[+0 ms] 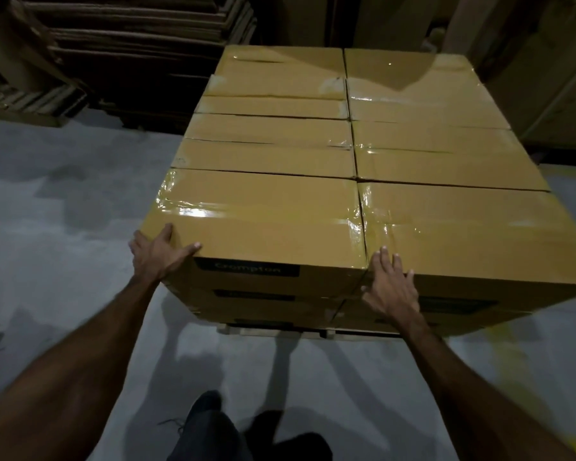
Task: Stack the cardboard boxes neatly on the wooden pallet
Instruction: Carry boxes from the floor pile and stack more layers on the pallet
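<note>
Taped brown cardboard boxes fill the wooden pallet (280, 331) in two columns, several layers high. The near left top box (263, 211) carries a dark label on its front face. My left hand (158, 252) grips this box at its near left corner, thumb on the lid and fingers on the left side. My right hand (391, 289) lies flat with straight fingers on the front face, at the seam between this box and the near right top box (473, 227). Only a thin strip of the pallet shows under the stack.
Grey concrete floor (64, 227) surrounds the stack. Flattened cardboard sheets (130, 44) are piled at the back left, and tall cardboard (546, 61) stands at the back right. My legs and shoes (213, 424) are at the bottom centre.
</note>
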Demonstrator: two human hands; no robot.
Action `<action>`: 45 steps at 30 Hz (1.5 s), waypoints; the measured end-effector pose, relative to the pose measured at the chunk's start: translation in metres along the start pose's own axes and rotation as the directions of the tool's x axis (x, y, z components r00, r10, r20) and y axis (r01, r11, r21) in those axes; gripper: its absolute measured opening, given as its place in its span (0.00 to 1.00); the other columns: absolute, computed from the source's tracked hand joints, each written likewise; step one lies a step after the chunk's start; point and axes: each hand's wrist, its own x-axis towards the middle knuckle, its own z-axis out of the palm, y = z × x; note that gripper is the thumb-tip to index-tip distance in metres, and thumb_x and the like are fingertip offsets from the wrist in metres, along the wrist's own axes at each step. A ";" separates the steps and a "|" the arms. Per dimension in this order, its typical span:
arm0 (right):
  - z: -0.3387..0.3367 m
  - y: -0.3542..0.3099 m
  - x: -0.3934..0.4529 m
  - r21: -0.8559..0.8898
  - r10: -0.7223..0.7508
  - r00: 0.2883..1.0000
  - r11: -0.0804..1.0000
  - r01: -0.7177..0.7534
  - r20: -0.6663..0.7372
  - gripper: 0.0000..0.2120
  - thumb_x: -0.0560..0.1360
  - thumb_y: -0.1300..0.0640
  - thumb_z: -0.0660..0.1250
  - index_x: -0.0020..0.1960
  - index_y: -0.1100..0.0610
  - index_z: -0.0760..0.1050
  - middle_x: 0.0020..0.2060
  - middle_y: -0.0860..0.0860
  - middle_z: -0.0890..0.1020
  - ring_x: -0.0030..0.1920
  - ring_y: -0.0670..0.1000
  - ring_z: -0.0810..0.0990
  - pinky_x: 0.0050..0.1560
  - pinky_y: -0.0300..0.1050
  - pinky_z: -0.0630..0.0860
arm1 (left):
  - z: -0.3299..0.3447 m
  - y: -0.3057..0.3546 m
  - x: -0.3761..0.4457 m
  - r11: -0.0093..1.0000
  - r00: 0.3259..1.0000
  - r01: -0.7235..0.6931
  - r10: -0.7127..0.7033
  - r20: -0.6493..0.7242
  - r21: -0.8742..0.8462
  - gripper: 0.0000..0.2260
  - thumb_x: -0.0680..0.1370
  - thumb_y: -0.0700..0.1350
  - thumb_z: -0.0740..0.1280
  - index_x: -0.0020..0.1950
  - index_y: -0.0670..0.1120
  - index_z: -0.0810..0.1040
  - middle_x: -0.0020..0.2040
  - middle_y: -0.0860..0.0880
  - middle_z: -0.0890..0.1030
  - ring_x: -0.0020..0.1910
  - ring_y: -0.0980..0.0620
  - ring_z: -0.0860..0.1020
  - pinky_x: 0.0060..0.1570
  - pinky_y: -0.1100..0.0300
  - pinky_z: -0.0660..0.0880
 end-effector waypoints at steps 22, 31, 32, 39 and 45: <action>-0.068 -0.014 0.208 0.128 -0.018 0.985 0.991 0.040 -0.171 0.45 0.82 0.30 0.53 0.84 0.61 0.46 0.85 0.57 0.46 0.84 0.59 0.48 0.80 0.65 0.53 | -0.021 0.089 0.137 0.983 0.995 -0.093 0.096 -0.012 0.161 0.52 0.70 0.83 0.57 0.84 0.56 0.50 0.86 0.41 0.46 0.84 0.37 0.47 0.74 0.23 0.47; -0.061 -0.010 0.236 0.114 0.025 0.980 0.993 -0.002 -0.196 0.47 0.79 0.25 0.39 0.85 0.58 0.46 0.85 0.55 0.46 0.85 0.56 0.46 0.83 0.63 0.47 | -0.024 0.107 0.196 0.998 0.994 -0.034 0.039 -0.104 0.051 0.52 0.64 0.84 0.63 0.79 0.54 0.61 0.79 0.36 0.61 0.77 0.31 0.63 0.69 0.25 0.62; -0.060 -0.011 0.235 0.119 0.027 0.980 0.993 -0.003 -0.197 0.47 0.79 0.26 0.39 0.85 0.58 0.46 0.85 0.55 0.46 0.85 0.56 0.46 0.83 0.63 0.46 | -0.022 0.106 0.197 0.998 0.993 -0.027 0.033 -0.116 0.050 0.52 0.64 0.84 0.63 0.79 0.54 0.61 0.78 0.37 0.62 0.76 0.31 0.63 0.69 0.26 0.63; -0.055 -0.012 0.235 0.093 0.031 0.975 0.996 -0.010 -0.220 0.42 0.83 0.30 0.42 0.85 0.59 0.49 0.85 0.55 0.48 0.85 0.56 0.48 0.83 0.63 0.46 | -0.020 0.109 0.198 0.999 0.991 -0.025 0.029 -0.130 0.033 0.51 0.63 0.84 0.64 0.77 0.53 0.64 0.75 0.37 0.65 0.74 0.32 0.66 0.69 0.28 0.65; -0.060 -0.014 0.239 0.084 0.038 0.980 0.996 -0.022 -0.196 0.44 0.81 0.28 0.41 0.85 0.58 0.48 0.85 0.54 0.48 0.85 0.55 0.46 0.83 0.61 0.45 | -0.022 0.112 0.198 0.996 0.994 -0.033 0.042 -0.104 0.084 0.62 0.56 0.90 0.49 0.79 0.51 0.60 0.78 0.36 0.61 0.77 0.31 0.63 0.71 0.26 0.61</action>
